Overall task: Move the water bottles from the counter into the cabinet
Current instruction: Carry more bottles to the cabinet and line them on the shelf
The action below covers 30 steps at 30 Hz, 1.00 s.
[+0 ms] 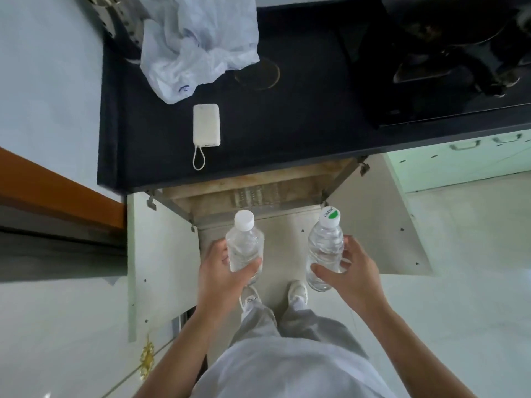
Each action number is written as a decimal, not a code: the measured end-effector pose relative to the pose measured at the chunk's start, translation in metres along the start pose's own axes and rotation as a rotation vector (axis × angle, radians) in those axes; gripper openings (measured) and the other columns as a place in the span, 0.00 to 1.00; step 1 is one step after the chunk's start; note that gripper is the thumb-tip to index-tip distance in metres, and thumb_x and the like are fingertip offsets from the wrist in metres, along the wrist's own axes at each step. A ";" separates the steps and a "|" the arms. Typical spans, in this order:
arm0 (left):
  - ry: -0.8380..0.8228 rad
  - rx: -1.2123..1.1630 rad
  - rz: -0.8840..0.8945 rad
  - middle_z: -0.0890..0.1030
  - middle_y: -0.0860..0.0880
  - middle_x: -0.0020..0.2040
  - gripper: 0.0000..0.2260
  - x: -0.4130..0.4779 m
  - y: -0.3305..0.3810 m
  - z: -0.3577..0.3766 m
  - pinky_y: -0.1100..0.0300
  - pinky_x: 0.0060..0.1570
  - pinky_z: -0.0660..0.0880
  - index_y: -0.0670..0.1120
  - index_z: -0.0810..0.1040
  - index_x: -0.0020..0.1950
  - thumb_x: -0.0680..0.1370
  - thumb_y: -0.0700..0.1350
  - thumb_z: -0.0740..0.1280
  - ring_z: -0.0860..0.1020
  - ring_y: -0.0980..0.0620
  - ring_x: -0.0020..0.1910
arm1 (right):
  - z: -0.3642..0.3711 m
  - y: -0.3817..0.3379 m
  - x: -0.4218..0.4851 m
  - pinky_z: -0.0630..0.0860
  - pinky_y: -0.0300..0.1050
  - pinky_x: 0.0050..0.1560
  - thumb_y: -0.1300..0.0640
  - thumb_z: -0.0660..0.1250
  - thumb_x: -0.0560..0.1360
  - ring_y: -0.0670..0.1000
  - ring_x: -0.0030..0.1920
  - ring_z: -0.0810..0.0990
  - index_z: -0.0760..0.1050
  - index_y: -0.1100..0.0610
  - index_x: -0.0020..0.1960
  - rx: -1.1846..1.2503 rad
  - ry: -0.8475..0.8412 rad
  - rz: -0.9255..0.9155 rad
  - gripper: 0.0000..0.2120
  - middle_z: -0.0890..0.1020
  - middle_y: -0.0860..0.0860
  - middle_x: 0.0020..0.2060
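bottle cap [330, 217], brand word, too blurred

**Dark tabletop, pale floor**

We see a dark tabletop [301, 133] carrying a crumpled white plastic bag [198, 44] at its back left. Just in front of the bag lies a white power bank [206, 124], its looped cord [198, 159] pointing at the front edge. A black cooktop [448, 67] sits on the right. Below, two pale shoes [249, 295] stand on the tiled floor [474, 254].

2 clear capped bottles [244, 248] [326, 248], upright, held.
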<state>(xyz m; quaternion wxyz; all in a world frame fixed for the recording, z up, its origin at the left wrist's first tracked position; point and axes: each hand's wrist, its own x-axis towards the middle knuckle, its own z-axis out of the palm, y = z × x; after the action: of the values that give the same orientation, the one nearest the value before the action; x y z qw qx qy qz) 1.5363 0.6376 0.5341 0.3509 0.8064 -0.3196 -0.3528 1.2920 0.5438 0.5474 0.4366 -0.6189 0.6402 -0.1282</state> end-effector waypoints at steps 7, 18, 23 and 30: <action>0.035 0.032 -0.066 0.82 0.59 0.52 0.21 0.016 -0.030 0.013 0.66 0.46 0.76 0.65 0.74 0.51 0.67 0.52 0.81 0.81 0.63 0.49 | 0.036 0.023 0.043 0.82 0.49 0.52 0.39 0.79 0.60 0.39 0.49 0.83 0.73 0.41 0.55 0.033 -0.069 0.016 0.27 0.83 0.36 0.49; 0.140 -0.071 -0.222 0.84 0.55 0.47 0.19 0.109 -0.143 0.119 0.48 0.49 0.82 0.54 0.79 0.49 0.63 0.58 0.79 0.84 0.58 0.45 | 0.142 0.109 0.175 0.81 0.44 0.52 0.42 0.80 0.64 0.42 0.49 0.83 0.71 0.38 0.57 0.080 -0.132 0.010 0.26 0.80 0.34 0.47; 0.137 -0.171 -0.209 0.86 0.54 0.51 0.22 0.175 -0.206 0.180 0.51 0.52 0.82 0.53 0.80 0.57 0.66 0.48 0.82 0.85 0.56 0.49 | 0.204 0.158 0.251 0.76 0.37 0.53 0.42 0.80 0.65 0.39 0.48 0.81 0.71 0.37 0.55 0.141 -0.138 -0.054 0.24 0.78 0.29 0.46; 0.280 -0.273 -0.186 0.85 0.57 0.54 0.25 0.270 -0.284 0.256 0.48 0.57 0.81 0.58 0.79 0.58 0.65 0.48 0.83 0.84 0.58 0.53 | 0.280 0.235 0.343 0.78 0.36 0.52 0.46 0.81 0.66 0.35 0.47 0.81 0.72 0.37 0.57 0.229 -0.065 -0.086 0.25 0.80 0.29 0.47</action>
<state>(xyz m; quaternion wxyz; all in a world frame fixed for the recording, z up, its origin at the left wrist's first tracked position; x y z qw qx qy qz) 1.5570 0.5007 0.0875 0.4638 0.8185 -0.1412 -0.3081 1.3840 0.3859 0.0804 0.5189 -0.5957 0.5799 -0.1991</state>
